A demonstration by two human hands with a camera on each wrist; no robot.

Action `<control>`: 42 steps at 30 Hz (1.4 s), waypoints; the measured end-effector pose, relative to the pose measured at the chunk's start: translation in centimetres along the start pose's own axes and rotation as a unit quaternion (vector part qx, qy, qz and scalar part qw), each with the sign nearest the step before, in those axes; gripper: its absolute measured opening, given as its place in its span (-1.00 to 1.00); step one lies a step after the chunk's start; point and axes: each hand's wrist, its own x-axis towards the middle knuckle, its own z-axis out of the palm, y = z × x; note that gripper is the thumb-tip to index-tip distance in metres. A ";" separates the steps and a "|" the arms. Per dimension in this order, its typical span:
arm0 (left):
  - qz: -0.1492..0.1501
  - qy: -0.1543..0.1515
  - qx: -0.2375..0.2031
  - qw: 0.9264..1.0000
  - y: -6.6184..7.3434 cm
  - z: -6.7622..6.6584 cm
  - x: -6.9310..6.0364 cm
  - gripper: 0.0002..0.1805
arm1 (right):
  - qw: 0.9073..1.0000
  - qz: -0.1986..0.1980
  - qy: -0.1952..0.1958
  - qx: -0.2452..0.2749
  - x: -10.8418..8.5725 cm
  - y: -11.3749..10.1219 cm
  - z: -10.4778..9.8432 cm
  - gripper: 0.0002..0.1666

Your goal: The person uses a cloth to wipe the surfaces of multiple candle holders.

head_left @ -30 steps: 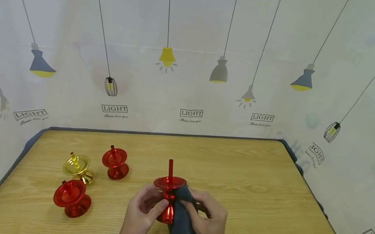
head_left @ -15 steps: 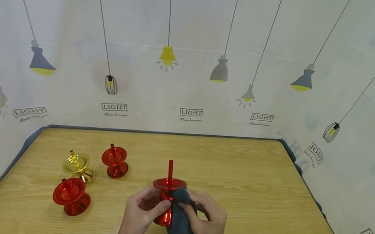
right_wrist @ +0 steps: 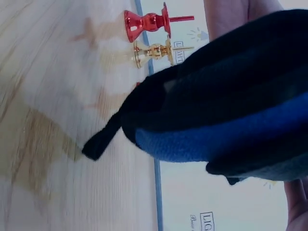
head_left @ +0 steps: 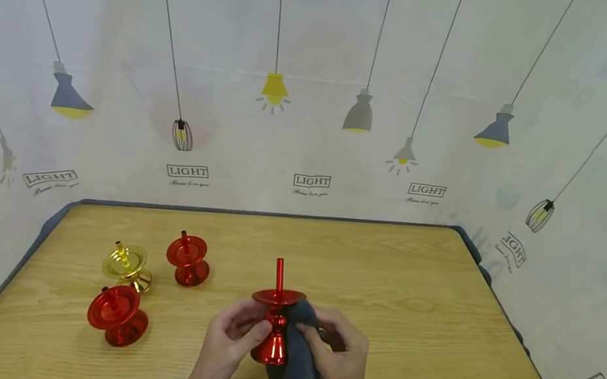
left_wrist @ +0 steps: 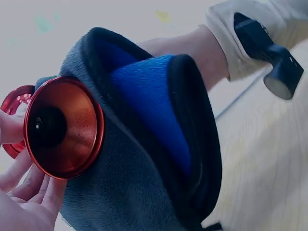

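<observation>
A red metallic candle holder [head_left: 272, 346] is held upright above the table, its thin stem pointing up. My left hand [head_left: 223, 349] grips its waist from the left, thumb in front. On the right side, my right hand [head_left: 338, 361] pinches a folded grey-blue cloth [head_left: 299, 364] against the holder, just under its dish. In the left wrist view the holder's hollow base [left_wrist: 65, 127] faces the camera beside the cloth [left_wrist: 130, 187], whose inner side is bright blue. The cloth [right_wrist: 226, 130] covers much of the right wrist view and hides the holder.
On the left of the wooden table [head_left: 411, 299] stand a gold holder [head_left: 126, 264] and two red ones [head_left: 188, 259], [head_left: 118, 314]. White sheeting [head_left: 237, 159] printed with lamps surrounds the table's back and sides.
The held holder and the cloth have shifted and tilted slightly between the hands. Both hands keep their grips, and the three standing holders stay in place.
</observation>
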 end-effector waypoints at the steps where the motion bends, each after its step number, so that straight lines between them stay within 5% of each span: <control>1: 0.004 0.004 0.005 1.000 0.0 0.1 0.0 -0.67 | 1.000 -0.010 0.002 -0.008 0.0 -0.1 0.0 -0.60; 10: 0.078 -0.010 0.064 0.995 -0.1 0.4 -0.1 -0.80 | 0.988 -0.113 0.006 -0.102 0.0 -1.2 0.2 -0.50; 15: 0.059 0.001 0.070 0.996 0.0 0.2 -0.1 -0.74 | 0.982 -0.142 0.002 -0.124 0.1 -1.2 0.4 -0.57; 18: 0.032 0.007 0.057 0.998 -0.1 0.1 -0.1 -0.67 | 0.988 -0.113 -0.006 -0.101 0.0 -0.9 0.4 -0.57; 23: -0.002 0.012 0.032 0.999 -0.2 -0.1 -0.1 -0.63 | 1.000 0.021 -0.015 -0.017 0.0 -0.6 0.0 -0.66; 27: -0.003 -0.007 0.025 1.000 -0.3 -0.4 0.0 -0.68 | 0.991 0.121 -0.007 0.048 0.2 -0.6 -0.3 -0.79; 32: 0.004 -0.029 0.009 1.000 -0.5 -0.5 0.1 -0.73 | 0.988 0.145 0.003 0.052 0.2 -0.7 -0.4 -0.82; 35: 0.022 -0.025 0.032 0.999 -0.7 -0.3 0.1 -0.77 | 0.991 0.129 0.007 0.029 0.1 -0.6 -0.4 -0.79; 42: 0.051 -0.019 0.083 0.995 -0.6 0.4 -0.3 -0.67 | 0.997 -0.024 0.002 -0.075 0.0 -0.6 0.0 -0.60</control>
